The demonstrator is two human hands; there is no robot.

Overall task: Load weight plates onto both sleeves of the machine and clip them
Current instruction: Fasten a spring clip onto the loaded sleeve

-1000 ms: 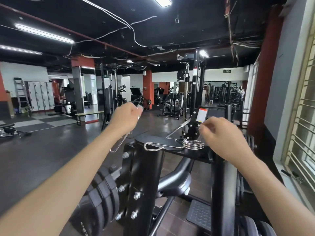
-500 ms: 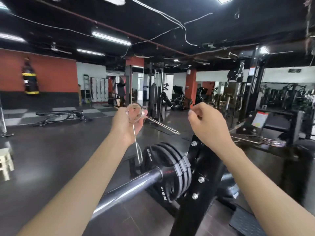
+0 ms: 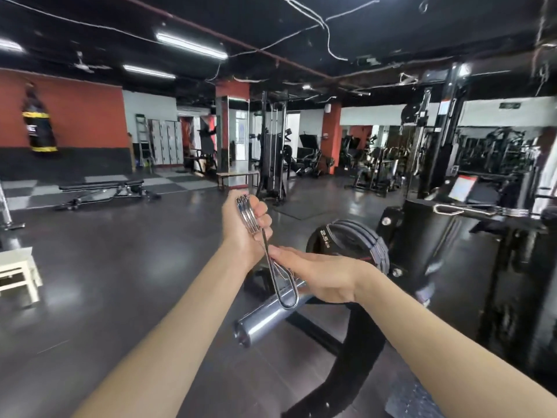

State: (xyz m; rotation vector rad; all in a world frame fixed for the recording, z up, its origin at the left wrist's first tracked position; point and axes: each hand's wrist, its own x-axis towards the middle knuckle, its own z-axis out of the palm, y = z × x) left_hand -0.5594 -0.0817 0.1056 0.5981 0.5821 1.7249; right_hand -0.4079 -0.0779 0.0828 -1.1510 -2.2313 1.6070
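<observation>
My left hand (image 3: 245, 233) grips the coil of a chrome spring clip (image 3: 247, 217), whose long handles (image 3: 278, 279) hang down in front of the sleeve. My right hand (image 3: 319, 274) reaches across from the right, its fingers on those handles. The steel sleeve (image 3: 265, 321) points toward me and to the left, its open end bare. Several black plates (image 3: 352, 239), one marked 2.5 kg, sit on the sleeve against the black machine frame (image 3: 422, 236). A second spring clip (image 3: 470, 210) lies on top of the frame at right.
A curved black machine leg (image 3: 355, 351) runs below my arms. A flat bench (image 3: 102, 191) stands at left on the dark floor, a white stool (image 3: 18, 273) at the far left edge. A cable station (image 3: 272, 152) and more machines fill the back.
My view has swung left and down onto the sleeve. My left hand has turned the clip edge-on, and my right hand has dropped from chest height onto the clip's handles just above the sleeve.
</observation>
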